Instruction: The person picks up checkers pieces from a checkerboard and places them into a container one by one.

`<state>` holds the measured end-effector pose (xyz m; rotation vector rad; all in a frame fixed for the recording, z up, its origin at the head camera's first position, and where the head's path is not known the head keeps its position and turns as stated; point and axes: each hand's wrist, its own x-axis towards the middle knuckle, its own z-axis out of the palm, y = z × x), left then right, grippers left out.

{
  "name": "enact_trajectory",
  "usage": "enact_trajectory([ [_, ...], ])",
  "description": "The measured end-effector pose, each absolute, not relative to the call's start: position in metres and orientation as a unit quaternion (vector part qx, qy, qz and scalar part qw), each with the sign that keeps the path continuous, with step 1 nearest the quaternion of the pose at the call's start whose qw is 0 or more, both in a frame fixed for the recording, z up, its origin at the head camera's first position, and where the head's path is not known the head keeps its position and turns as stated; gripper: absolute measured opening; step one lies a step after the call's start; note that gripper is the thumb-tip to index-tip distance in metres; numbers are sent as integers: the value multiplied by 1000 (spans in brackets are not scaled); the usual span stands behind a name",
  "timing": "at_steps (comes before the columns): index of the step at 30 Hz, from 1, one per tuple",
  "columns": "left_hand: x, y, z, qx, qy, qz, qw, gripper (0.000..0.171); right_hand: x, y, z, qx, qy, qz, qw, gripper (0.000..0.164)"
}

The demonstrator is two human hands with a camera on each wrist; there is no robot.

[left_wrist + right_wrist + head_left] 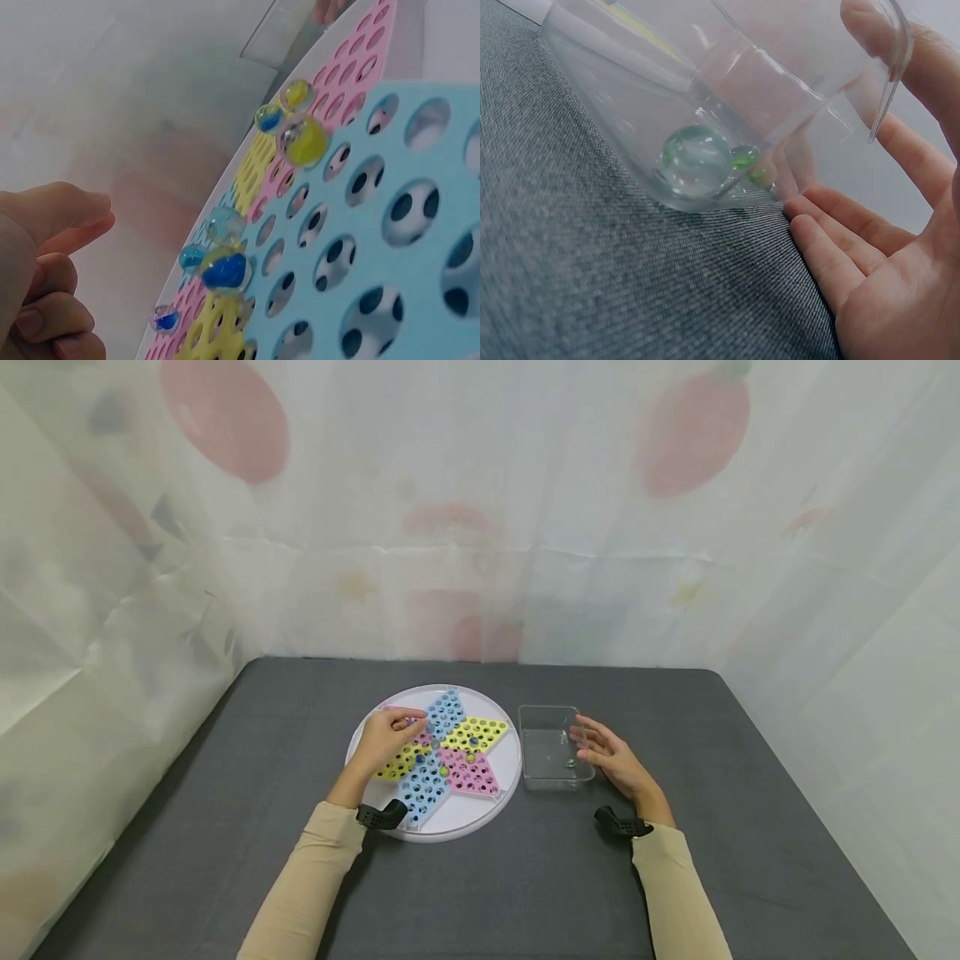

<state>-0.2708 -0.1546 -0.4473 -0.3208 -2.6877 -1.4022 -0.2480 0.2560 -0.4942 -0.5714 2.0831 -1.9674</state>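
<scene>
My left hand (386, 739) hovers over the left part of the star-patterned board (476, 806), fingers loosely bent. In the left wrist view its thumb (75, 206) lies close to a finger behind it, with no marble visible there. Several glass marbles stand in the board's holes, such as a yellow marble (302, 141) and a blue marble (225, 270). On the right, my right hand (611, 760) rests its rather straight fingers (855, 244) against the side of a clear plastic box (536, 781). A pale green marble (697, 161) lies in that box, beside a smaller green one.
A dark grey table (480, 893) carries the board and the box side by side. Printed white curtains (570, 485) hang behind it and along both sides. Each wrist wears a black camera band. The white rim of the board stands just left of the box.
</scene>
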Motion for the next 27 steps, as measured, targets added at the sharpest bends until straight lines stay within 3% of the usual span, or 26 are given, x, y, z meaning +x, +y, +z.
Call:
enact_trajectory([
  [27,-283,-174,-460,-48,-901,-430,33,28,-249,256,-495,-176,723,-659,111,69],
])
